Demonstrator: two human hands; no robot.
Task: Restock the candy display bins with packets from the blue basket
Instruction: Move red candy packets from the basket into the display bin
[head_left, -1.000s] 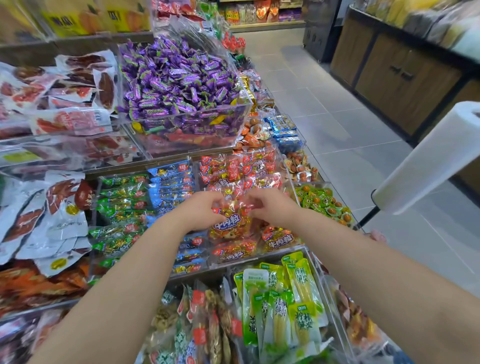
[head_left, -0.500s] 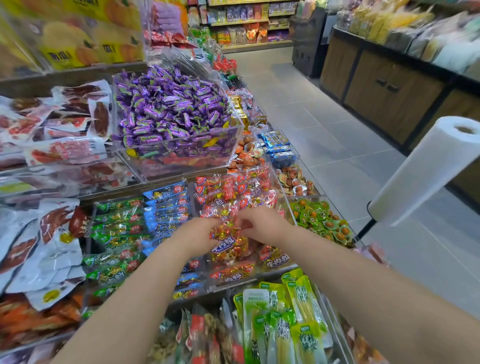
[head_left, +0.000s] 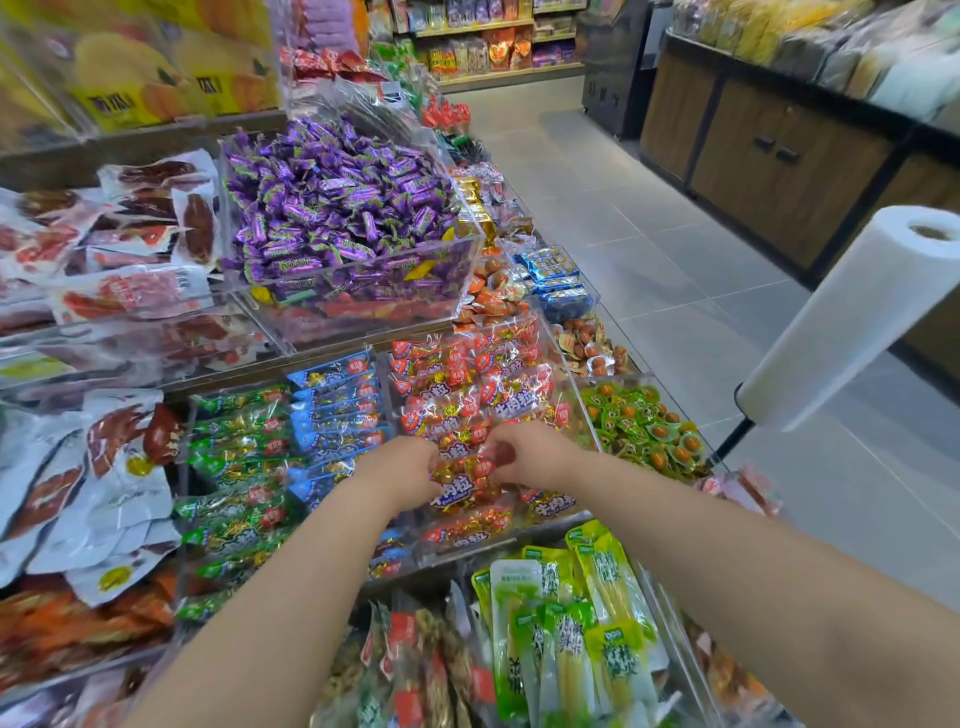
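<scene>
At the far left, white pouches of dried meat (head_left: 78, 467) lay heaped on the display. Just beside them stood rows of green packets (head_left: 234, 457), with blue packets (head_left: 335, 405) to their right. Behind and above these, a raised clear tub (head_left: 363, 296) was heaped with purple wrapped candies (head_left: 332, 208).

Your left hand (head_left: 402, 470) was over the right edge of the blue packets, at the near part of the next clear bin (head_left: 498, 543). Its fingers were curled down around the red-and-gold packets (head_left: 467, 384) that filled this bin. Its fingertips were hidden among the wrappers.

Your right hand (head_left: 535, 454) faced the left hand across the same pile. Its thumb and fingers were curled in and pinched one of the red-and-gold packets. The two hands were near each other but apart, with packets between them.

To the right of that bin, a further bin held round green-rimmed snacks (head_left: 644, 426). On the nearer tier, green-and-yellow pouches (head_left: 571, 613) stood packed together.

At the far right, a roll of white plastic bags (head_left: 852, 312) sat tilted on a black stand (head_left: 732, 441) above the grey tiled floor (head_left: 649, 249).
</scene>
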